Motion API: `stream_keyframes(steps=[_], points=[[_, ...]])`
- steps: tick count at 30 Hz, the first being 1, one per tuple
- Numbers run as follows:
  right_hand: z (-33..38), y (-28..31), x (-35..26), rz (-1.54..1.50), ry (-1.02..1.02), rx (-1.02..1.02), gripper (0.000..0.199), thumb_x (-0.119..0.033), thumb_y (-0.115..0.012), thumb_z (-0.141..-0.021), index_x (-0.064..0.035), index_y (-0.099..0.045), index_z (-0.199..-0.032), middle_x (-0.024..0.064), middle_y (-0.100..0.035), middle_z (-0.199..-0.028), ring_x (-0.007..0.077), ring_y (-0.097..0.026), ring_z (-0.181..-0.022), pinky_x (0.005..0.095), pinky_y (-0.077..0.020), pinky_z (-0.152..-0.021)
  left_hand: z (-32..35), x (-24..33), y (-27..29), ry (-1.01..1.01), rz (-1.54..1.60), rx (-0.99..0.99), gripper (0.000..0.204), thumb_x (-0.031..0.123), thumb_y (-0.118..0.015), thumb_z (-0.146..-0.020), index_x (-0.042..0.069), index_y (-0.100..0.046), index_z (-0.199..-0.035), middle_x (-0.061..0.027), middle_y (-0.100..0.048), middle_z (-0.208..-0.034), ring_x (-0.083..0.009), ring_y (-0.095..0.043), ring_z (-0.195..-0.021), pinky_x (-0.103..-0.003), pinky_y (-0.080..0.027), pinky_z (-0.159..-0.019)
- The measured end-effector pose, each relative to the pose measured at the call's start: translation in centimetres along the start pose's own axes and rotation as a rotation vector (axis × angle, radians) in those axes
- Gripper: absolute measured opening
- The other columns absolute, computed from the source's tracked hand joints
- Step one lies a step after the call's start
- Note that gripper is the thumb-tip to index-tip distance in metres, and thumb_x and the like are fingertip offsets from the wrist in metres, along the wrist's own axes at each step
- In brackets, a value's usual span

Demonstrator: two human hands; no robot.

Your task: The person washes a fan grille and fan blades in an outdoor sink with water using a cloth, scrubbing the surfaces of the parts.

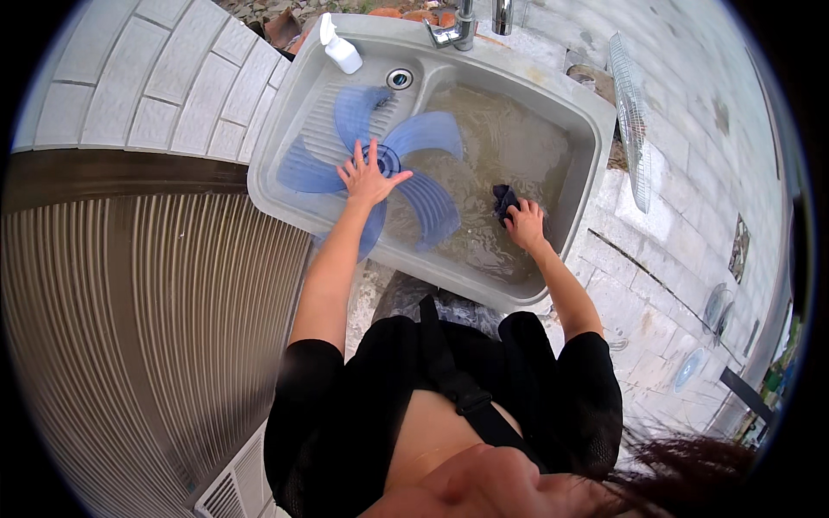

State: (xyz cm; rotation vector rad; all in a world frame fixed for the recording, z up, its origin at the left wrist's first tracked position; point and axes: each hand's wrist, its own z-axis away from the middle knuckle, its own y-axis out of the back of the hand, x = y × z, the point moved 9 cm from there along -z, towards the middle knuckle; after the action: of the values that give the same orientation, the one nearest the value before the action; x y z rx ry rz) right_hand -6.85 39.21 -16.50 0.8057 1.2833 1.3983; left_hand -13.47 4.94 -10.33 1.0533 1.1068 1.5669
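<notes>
A translucent blue fan blade (430, 207) with several curved vanes lies across the ribbed drainboard and the left part of the basin. My left hand (368, 180) rests on it beside the hub (386, 159), fingers spread. At the right of the basin, my right hand (526, 224) grips a dark, crumpled cloth (503, 204) at the surface of the murky water (484, 147). The grey sink (414, 257) surrounds both hands. How much of the cloth is under water I cannot tell.
A white spray bottle (343, 53) stands at the sink's far left corner, near a small drain (399, 79). The metal tap (458, 33) rises at the far rim. A wire fan guard (633, 121) leans right of the sink. White brickwork (164, 78) and brown corrugated panelling (199, 328) border the left.
</notes>
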Motion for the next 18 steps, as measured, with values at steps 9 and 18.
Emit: stream_keyframes(steps=[9,18], points=[[-1.0,-2.9,-7.9,-1.699,-0.174,-0.427,0.069,-0.059,-0.042,-0.085,-0.0081,-0.038,-0.132,0.0115,-0.043,-0.132,0.0215,-0.045,-0.113,0.0380,-0.0353,-0.096,0.9,1.4,5.8,-0.043,0.266,0.166,0.094,0.033,-0.081,-0.047,0.022,-0.037,-0.129,-0.0145,-0.034,-0.130,-0.0364,-0.039,-0.115,-0.047,-0.034,-0.094],[-1.7,9.7,-10.4,-1.943,0.126,-0.417,0.064,-0.055,-0.037,-0.090,-0.0120,-0.029,-0.137,0.0092,-0.041,-0.133,0.0204,-0.045,-0.113,0.0368,-0.0391,-0.095,-1.1,1.5,17.0,-0.198,1.508,0.130,0.059,0.028,-0.067,-0.076,0.008,-0.040,-0.125,-0.0133,-0.047,-0.122,-0.0269,-0.052,-0.105,-0.037,-0.045,-0.086]])
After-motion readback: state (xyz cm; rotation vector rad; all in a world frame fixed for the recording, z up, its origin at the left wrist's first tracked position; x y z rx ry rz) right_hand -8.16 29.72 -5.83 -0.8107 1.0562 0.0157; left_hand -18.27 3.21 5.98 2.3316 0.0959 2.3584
